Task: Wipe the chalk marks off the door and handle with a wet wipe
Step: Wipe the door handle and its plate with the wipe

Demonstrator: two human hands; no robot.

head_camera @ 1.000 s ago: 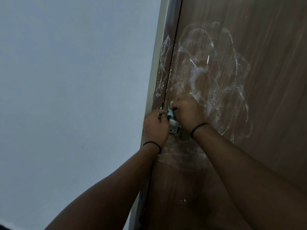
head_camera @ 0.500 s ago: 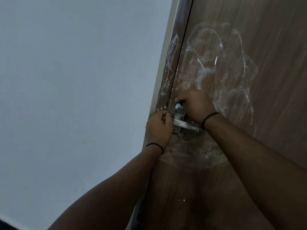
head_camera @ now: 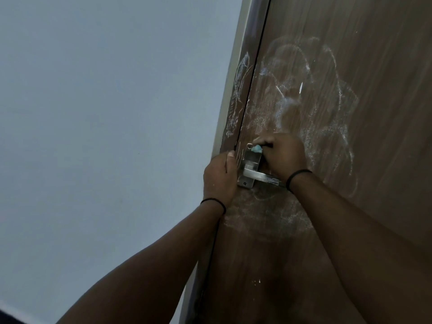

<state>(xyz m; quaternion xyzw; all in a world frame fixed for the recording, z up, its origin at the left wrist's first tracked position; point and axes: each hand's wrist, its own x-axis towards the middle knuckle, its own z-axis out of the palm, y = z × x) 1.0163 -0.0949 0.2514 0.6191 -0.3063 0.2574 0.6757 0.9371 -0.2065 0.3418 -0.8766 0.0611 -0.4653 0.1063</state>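
Head view: right hand [head_camera: 284,155] hides most of wet wipe [head_camera: 256,149] and handle [head_camera: 259,176].

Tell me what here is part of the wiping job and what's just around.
Job: wipe, right hand, left hand, handle, door, chalk.
Around: wall, frame, wristbands.
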